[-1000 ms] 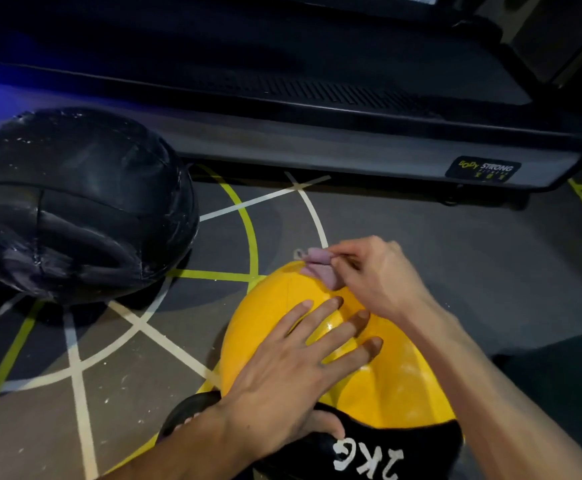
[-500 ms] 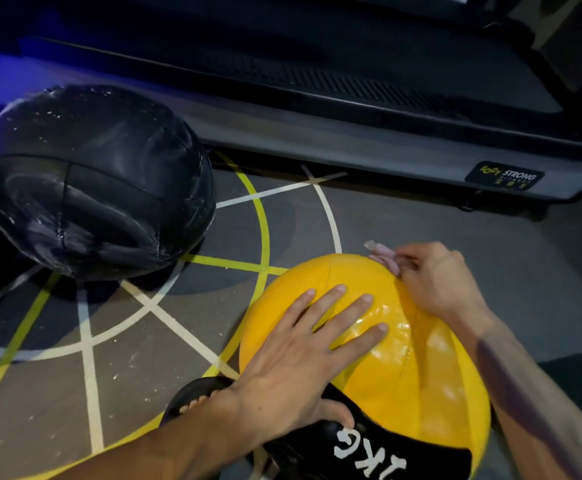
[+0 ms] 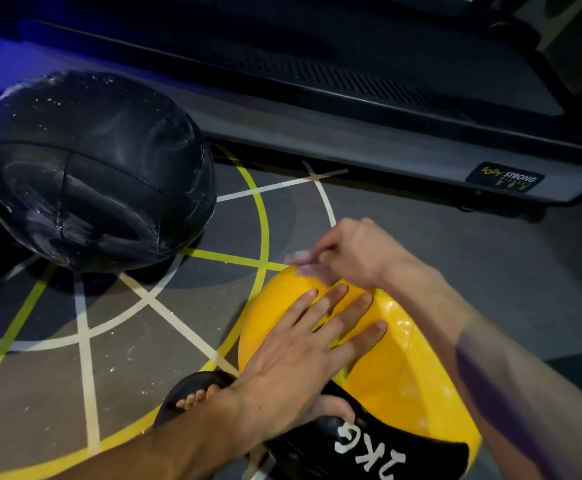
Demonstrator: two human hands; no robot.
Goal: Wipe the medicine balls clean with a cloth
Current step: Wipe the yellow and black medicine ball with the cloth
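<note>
Fingers of the right hand (image 3: 358, 254) pinch a small pale pink cloth (image 3: 308, 266) against the far top of the glossy yellow medicine ball (image 3: 403, 368) on the floor. The left hand (image 3: 300, 355) lies flat and spread on the near side, steadying it. Wiping probably runs toward the scuffed black leather medicine ball (image 3: 92, 168), which sits well apart to the left, nearer the left hand.

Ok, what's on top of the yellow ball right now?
The left hand lies flat on the yellow ball, fingers spread. At its far edge the right hand pinches a small pinkish cloth against it. The surface beneath both hands is hidden.

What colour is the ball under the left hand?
Yellow medicine ball with a black panel; head view.
</note>
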